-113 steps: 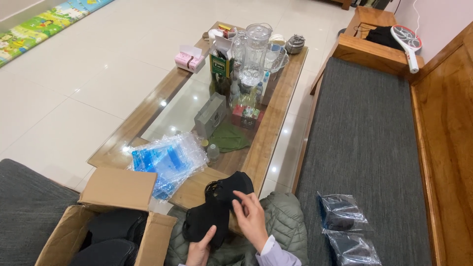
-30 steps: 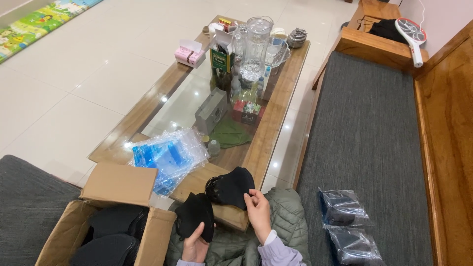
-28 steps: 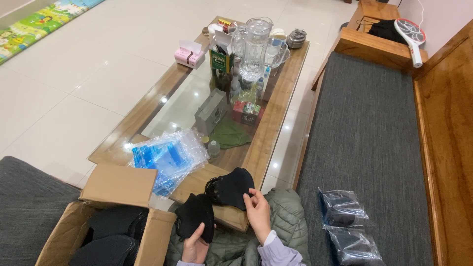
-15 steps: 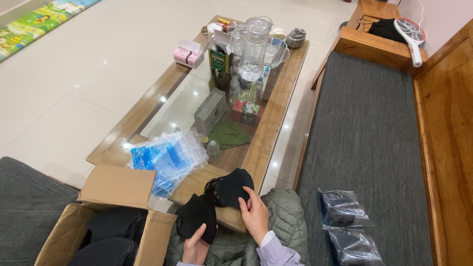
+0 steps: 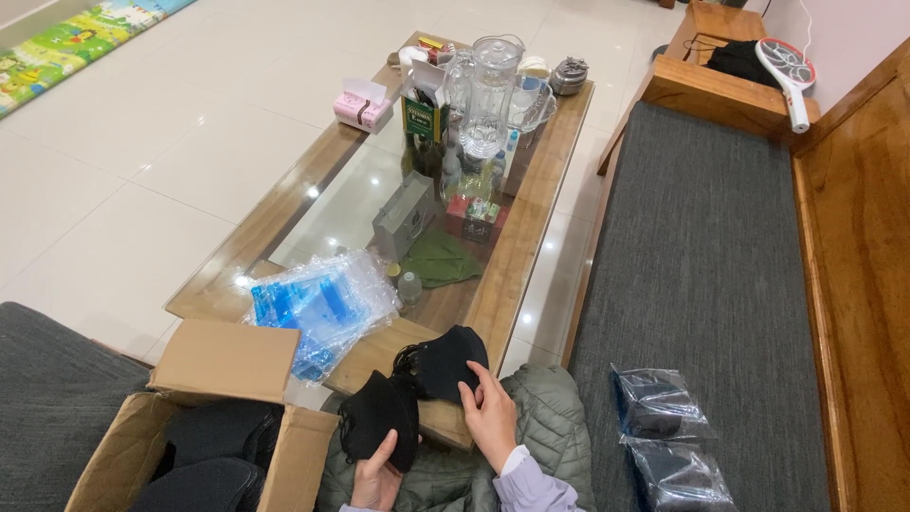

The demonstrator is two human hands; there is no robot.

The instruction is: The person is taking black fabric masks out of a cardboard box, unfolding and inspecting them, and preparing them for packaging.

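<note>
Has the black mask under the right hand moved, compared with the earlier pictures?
Yes. The black mask under the right hand was stacked on the other mask; now it lies farther right, along the table edge.

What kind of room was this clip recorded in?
Most likely a home living room: a wooden bench sofa with a grey cushion, a glass-topped coffee table crowded with a glass pitcher and a pink tissue box, and a colourful play mat on the tiled floor.

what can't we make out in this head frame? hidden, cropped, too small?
- Left hand: wrist cut off by the bottom edge of the head view; black masks cover its fingertips.
- Cardboard box: contents just dark shapes, bottom cropped.
- Clear packets on the bench: contents dark, unreadable.
- Far-end clutter on the table: too small.
</note>
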